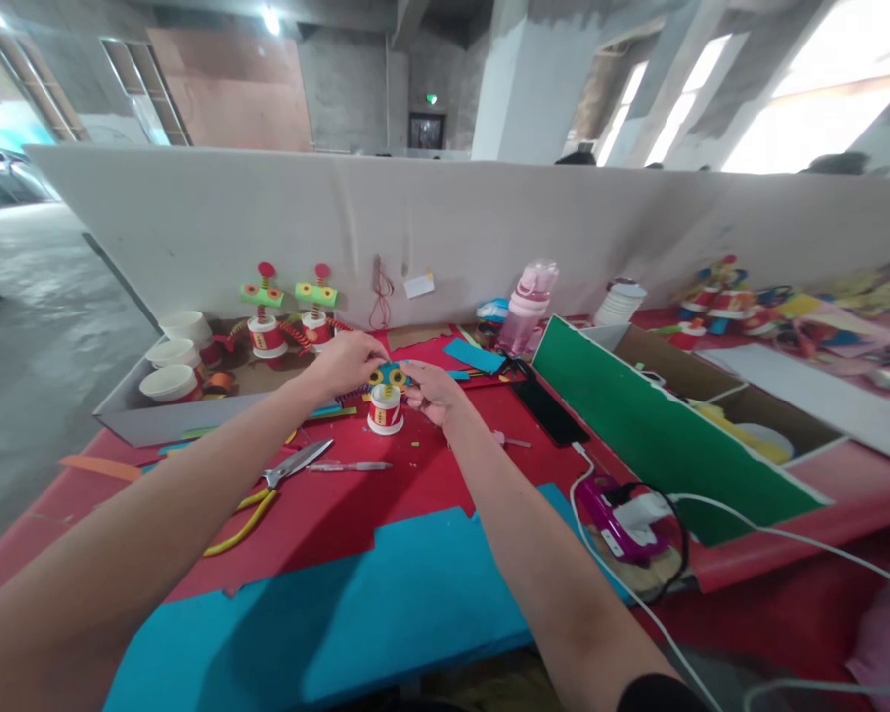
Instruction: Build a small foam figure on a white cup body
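Observation:
A small paper-cup robot figure (386, 411) stands on the red table covering in front of me. It has a white-and-red cup body and a blue paper head (390, 376) with yellow-ringed eyes. My left hand (347, 364) pinches the head's top left, its fingertips partly hidden. From the right, my right hand (431, 392) grips the side of the head with bent fingers. Below my left forearm lie yellow-handled scissors (267, 485) and a clear pen (350, 466).
Left, a cardboard tray (208, 417) holds white cups (170, 383) and two green-headed cup robots (268, 336). A pink bottle (530, 307), black phone (549, 407), green-sided box (660, 425) and purple power strip (623, 524) with white cables stand right. Blue paper (415, 574) covers the front edge.

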`<state>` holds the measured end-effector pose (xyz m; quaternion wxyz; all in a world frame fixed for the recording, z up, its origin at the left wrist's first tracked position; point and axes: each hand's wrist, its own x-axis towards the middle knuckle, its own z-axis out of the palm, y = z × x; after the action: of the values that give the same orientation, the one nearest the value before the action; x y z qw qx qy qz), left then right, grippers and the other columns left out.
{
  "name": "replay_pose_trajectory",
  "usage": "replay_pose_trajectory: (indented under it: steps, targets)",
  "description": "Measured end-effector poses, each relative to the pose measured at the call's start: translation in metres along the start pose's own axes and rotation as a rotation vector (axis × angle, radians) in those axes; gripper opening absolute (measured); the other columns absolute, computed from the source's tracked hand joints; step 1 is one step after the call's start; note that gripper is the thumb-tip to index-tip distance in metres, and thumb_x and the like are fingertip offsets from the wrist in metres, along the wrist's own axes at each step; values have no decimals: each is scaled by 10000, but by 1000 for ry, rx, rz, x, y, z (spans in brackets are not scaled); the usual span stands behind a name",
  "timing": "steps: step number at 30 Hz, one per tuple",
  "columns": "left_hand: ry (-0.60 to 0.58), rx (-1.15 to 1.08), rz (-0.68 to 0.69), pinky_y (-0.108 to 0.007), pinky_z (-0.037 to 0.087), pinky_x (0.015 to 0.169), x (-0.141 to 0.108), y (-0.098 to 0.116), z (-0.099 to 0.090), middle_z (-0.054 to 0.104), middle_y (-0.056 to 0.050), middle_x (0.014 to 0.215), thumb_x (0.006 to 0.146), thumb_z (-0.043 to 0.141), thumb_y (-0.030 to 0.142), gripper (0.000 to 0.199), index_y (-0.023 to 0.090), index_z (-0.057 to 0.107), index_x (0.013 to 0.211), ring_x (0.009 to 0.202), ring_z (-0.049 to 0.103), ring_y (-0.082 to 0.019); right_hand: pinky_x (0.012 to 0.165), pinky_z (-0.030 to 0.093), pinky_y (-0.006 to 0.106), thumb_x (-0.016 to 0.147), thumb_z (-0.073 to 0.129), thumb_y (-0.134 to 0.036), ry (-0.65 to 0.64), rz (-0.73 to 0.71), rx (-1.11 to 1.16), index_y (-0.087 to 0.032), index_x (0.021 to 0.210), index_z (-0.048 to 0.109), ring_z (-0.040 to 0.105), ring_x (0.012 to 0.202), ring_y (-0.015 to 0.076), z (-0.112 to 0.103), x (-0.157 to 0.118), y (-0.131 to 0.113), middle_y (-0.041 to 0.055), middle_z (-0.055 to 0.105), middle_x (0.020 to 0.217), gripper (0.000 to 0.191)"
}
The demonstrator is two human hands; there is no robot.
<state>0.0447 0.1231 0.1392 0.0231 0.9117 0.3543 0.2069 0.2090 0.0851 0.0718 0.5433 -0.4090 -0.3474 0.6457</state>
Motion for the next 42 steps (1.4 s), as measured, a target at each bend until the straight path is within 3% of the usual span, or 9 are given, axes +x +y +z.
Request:
replay_pose_trajectory:
  steps: [8, 24, 31, 38, 42]
  targets:
    - [27, 70, 86, -271, 486, 756, -4, -2, 5, 742, -51, 810, 767, 531, 109, 241, 174, 759, 812, 803, 643, -180, 359, 170, 164, 781, 681, -227, 3, 20, 27, -176, 772, 520, 248, 356, 17, 2, 0, 0, -88, 465, 504, 168]
    - [31, 77, 117, -302, 485, 771, -6, -5, 7, 732, -59, 811, 769, 525, 93, 229, 165, 739, 806, 832, 631, -204, 353, 180, 172, 785, 664, -257, 7, -15, -81, -167, 685, 547, 243, 349, 28, 2, 0, 2, -88, 419, 445, 178]
    - [80, 60, 89, -309, 491, 767, -7, -5, 0, 730, -72, 822, 777, 540, 120, 213, 152, 740, 845, 819, 641, -207, 351, 198, 193, 826, 632, -352, 120, -103, -283, -178, 626, 537, 261, 315, 56, 2, -5, 1, -100, 315, 335, 282]
    - [160, 45, 49, -315, 489, 762, -19, 0, -21, 735, -59, 892, 830, 541, 208, 209, 175, 738, 894, 843, 646, -211, 368, 204, 208, 821, 617, -485, 198, -237, -440, -207, 570, 451, 278, 317, 64, -6, -6, 1, -101, 288, 339, 410]
    - [267, -25, -34, -298, 495, 754, -45, 12, -21, 733, -49, 904, 860, 533, 245, 218, 188, 727, 943, 824, 649, -196, 386, 245, 219, 833, 563, -526, 303, -323, -521, -191, 631, 577, 329, 353, 78, -18, -8, -3, -66, 434, 416, 392]
